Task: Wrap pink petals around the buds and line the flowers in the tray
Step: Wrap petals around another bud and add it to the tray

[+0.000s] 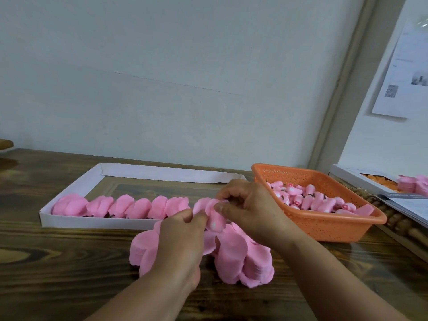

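Head view shows a dark wooden table [58, 262] set against a pale wall [162, 77], and everything else can be placed from the white tray [69, 222] lying across that table. Along the near side of the tray runs a row of finished pink flowers [120, 207], six or so, touching one another. Just to the right of the tray stands an orange basket [324, 225] holding a heap of small pink buds [312, 200]. In front of the tray, nearer the person, lie stacks of loose pink petals [243, 256] — thick piles, partly hidden under the forearms. Farther right of the tray, past the basket, sits another white box [347, 179] with more pink pieces beside it, too small to make out. Above the tray's right end both hands meet: the left hand [183, 232] has its fingers curled, pinching a pink flower in progress [214, 217], and the right hand [250, 205] has thumb and fingers curled round the same flower from the other side — a bud's pale tip shows between them.
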`<act>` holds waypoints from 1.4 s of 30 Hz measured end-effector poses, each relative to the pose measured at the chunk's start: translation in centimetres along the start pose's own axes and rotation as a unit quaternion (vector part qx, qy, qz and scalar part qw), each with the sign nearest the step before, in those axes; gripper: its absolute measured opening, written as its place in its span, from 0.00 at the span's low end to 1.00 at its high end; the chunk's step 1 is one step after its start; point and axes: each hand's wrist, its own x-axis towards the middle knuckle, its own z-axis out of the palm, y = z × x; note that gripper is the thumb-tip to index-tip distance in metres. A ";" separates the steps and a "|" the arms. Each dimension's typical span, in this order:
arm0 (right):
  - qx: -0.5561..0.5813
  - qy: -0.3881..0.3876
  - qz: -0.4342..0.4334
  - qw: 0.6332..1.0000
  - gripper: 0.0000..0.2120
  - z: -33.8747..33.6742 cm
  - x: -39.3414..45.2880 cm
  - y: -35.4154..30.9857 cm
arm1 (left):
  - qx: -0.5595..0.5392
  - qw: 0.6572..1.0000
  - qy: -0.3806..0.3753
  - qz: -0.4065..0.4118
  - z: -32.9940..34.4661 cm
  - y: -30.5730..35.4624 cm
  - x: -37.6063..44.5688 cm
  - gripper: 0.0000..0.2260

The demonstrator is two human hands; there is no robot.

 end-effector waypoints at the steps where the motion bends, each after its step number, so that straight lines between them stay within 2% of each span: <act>1: 0.002 -0.008 0.005 1.000 0.13 -0.1 0.1 0.0 | -0.002 1.000 -0.010 0.005 0.0 0.0 -0.1 0.11; 5: 0.006 -0.030 0.030 0.999 0.16 -0.5 0.3 0.1 | 0.005 0.999 -0.048 0.002 0.0 0.2 -0.6 0.12; 9: -0.003 -0.042 0.052 0.998 0.15 -0.6 0.4 0.0 | 0.023 0.996 -0.089 -0.010 -0.1 0.2 -0.6 0.09; 11: -0.008 -0.038 0.058 0.998 0.14 -0.6 0.3 0.0 | 0.031 0.995 -0.097 -0.012 -0.3 0.3 -0.6 0.07; 14: -0.015 -0.023 0.068 0.997 0.14 -0.5 0.3 -0.1 | 0.007 0.993 -0.110 -0.031 -0.5 0.5 -0.5 0.12; 16: -0.016 -0.009 0.074 0.997 0.14 -0.4 0.2 0.0 | 0.022 0.991 -0.123 -0.036 -0.5 0.6 -0.4 0.12; 20: -0.014 0.008 0.079 0.997 0.12 0.0 0.0 0.0 | 0.013 0.994 -0.109 -0.021 -0.5 0.6 -0.1 0.11; 24: 0.014 -0.014 0.091 0.996 0.08 0.1 0.0 0.2 | 0.067 0.983 -0.171 -0.008 -0.6 0.9 -0.1 0.11; 27: 0.057 -0.037 0.098 0.993 0.07 -0.3 -0.1 0.2 | 0.074 0.982 -0.173 -0.002 -0.6 1.0 0.0 0.11; 31: 0.101 -0.053 0.103 0.988 0.06 -0.5 -0.4 0.0 | 0.031 0.989 -0.141 -0.011 -0.5 1.2 0.3 0.07; 36: 0.141 -0.060 0.129 0.980 0.05 -0.8 -0.4 0.0 | 0.050 0.988 -0.144 -0.002 -0.8 1.1 0.3 0.08; 42: 0.163 -0.013 0.121 0.979 0.07 -0.6 -0.4 0.1 | 0.032 0.986 -0.163 -0.012 -1.1 1.1 0.2 0.06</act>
